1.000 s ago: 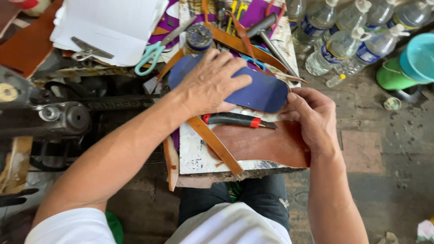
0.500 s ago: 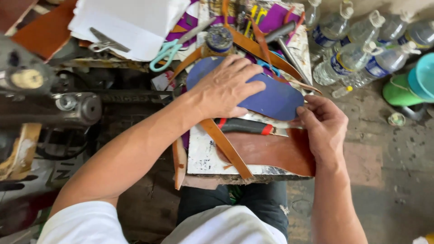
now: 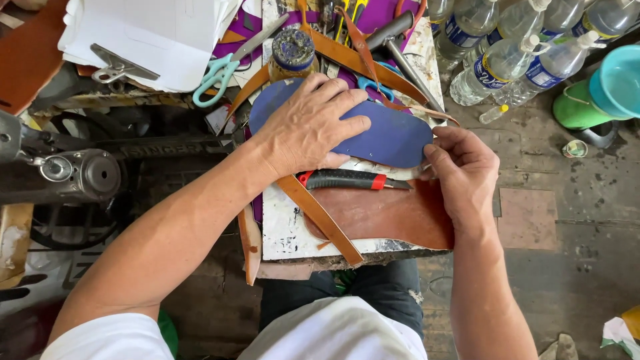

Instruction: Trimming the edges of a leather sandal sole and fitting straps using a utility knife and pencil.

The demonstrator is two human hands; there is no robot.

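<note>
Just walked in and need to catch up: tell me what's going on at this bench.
A person sits at a cluttered work board. The left hand presses flat on a blue sole-shaped piece, while the right hand pinches its rounded end. Below it lie a black-and-red knife, a brown leather sheet and a tan strap.

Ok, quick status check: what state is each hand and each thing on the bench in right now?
left hand: open, pressed flat on the blue sole
right hand: fingertips pinching the sole's end
blue sole: lying flat, partly covered by the left hand
brown leather sheet: flat under the sole's near edge
utility knife: lying loose, unheld
teal scissors: lying on the bench, unheld
glue jar: upright, lid on
water bottles: capped
</note>
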